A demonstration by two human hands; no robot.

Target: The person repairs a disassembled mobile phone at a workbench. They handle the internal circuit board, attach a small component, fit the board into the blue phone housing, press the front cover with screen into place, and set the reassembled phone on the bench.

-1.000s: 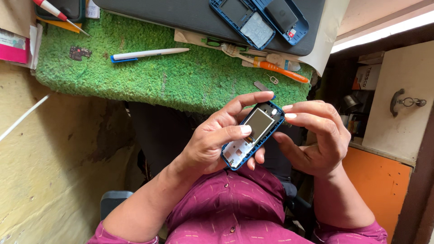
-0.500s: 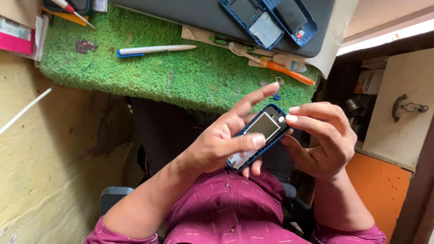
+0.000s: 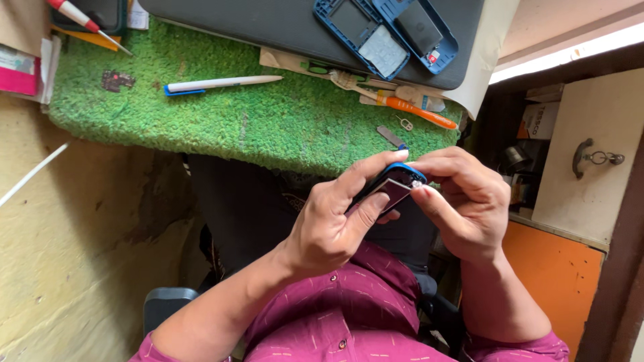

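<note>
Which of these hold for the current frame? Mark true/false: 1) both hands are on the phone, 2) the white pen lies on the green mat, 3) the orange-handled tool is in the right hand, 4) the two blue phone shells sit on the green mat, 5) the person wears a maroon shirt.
1) True: the left hand and right hand both grip the small blue phone.
2) True: the white pen lies on the green mat.
3) False: the orange-handled tool lies on the mat, apart from both hands.
4) False: the blue phone shells rest on the dark grey slab at the mat's far edge.
5) True: maroon shirt.
</note>
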